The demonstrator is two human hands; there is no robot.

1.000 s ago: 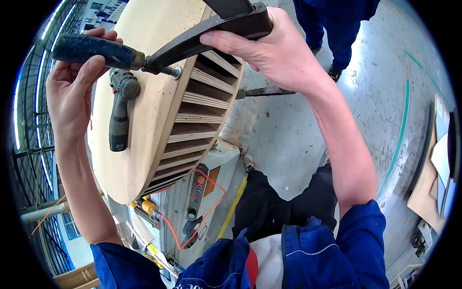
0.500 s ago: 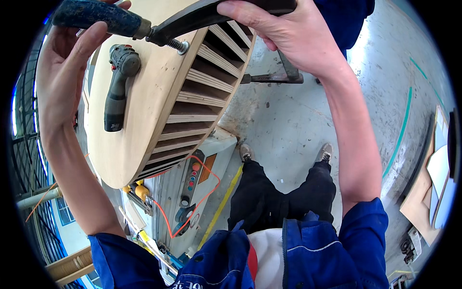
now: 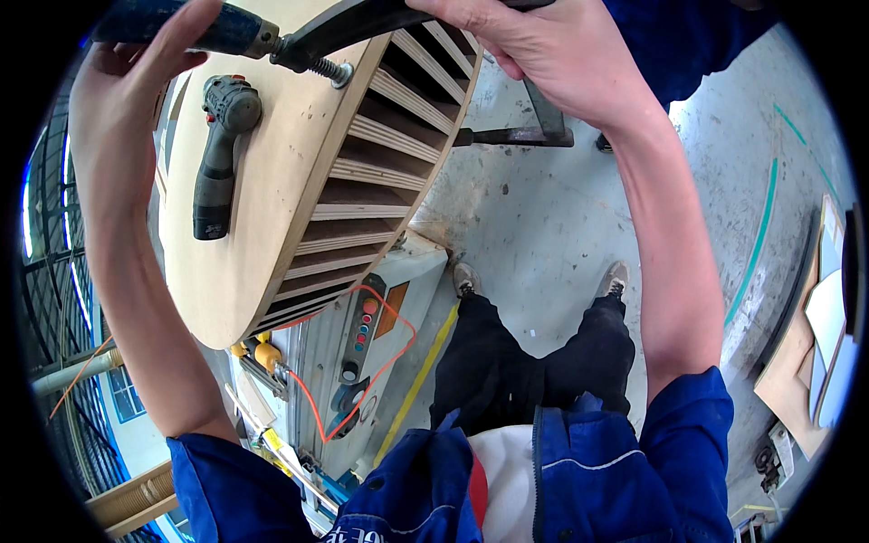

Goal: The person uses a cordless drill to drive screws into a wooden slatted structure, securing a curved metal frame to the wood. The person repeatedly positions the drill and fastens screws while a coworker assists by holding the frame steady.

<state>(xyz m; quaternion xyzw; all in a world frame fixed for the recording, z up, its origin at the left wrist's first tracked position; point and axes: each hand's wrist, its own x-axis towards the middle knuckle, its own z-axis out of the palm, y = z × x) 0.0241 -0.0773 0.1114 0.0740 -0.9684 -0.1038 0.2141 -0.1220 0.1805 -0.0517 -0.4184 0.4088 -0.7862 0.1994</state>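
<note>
A bar clamp with a blue handle and a black arm spans the top of the view. Its screw pad rests on the edge of a pale curved wooden panel. My left hand is closed around the handle, thumb laid over it, other fingers partly hidden. My right hand grips the clamp's black arm from the right. On the panel, below my left hand, lies a dark cordless drill. Layered plywood slats with dark gaps line the panel's right side.
Beneath the panel stands a grey machine with a button panel and an orange cord. Another black clamp bar juts out beyond the slats. Someone in dark blue stands at the upper right. Board offcuts lie far right.
My left hand has shifted around the handle, its thumb now higher. The clamp sits slightly higher in view, with my right hand still on it. The other person's clothing shows further right.
</note>
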